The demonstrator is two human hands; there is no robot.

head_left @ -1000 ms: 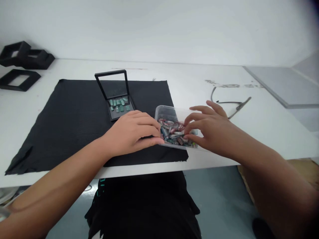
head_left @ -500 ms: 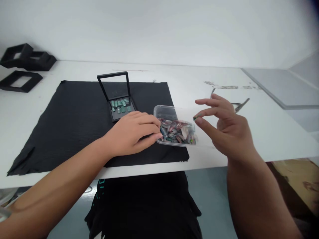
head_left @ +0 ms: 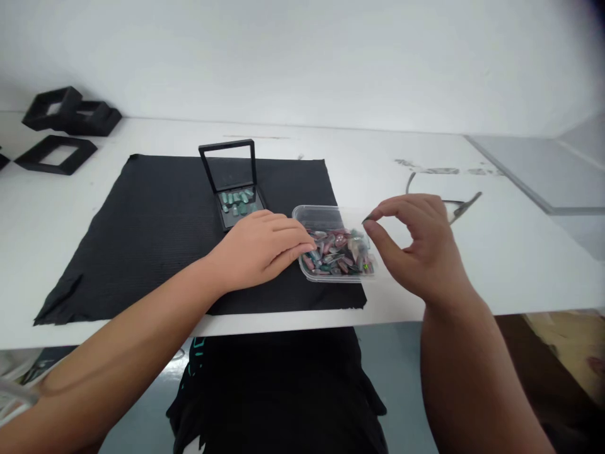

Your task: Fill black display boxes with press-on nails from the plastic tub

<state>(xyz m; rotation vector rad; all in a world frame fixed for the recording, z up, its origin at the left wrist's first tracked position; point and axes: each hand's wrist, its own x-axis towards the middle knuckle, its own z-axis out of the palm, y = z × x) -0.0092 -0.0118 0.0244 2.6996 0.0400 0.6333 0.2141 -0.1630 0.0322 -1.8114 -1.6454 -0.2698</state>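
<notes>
A clear plastic tub (head_left: 316, 213) of small coloured press-on nails (head_left: 338, 255) sits at the right edge of a black cloth mat (head_left: 155, 227). My left hand (head_left: 258, 249) lies flat beside the tub, fingertips touching its left wall and the nails. My right hand (head_left: 416, 246) is raised just right of the tub, thumb and forefinger pinched on a tiny dark piece. An open black display case (head_left: 234, 189) with several green nails in it stands behind my left hand.
Black frame boxes (head_left: 66, 126) lie at the far left of the white table (head_left: 359, 151). Thin metal tweezers (head_left: 460, 205) rest behind my right hand. A grey sheet (head_left: 543, 170) lies at the far right. The table's front edge runs just below the mat.
My right hand came out of the tub with a small piece, lifted, and curled its fingers in. My left hand stayed against the tub. The view shifted slightly right.
</notes>
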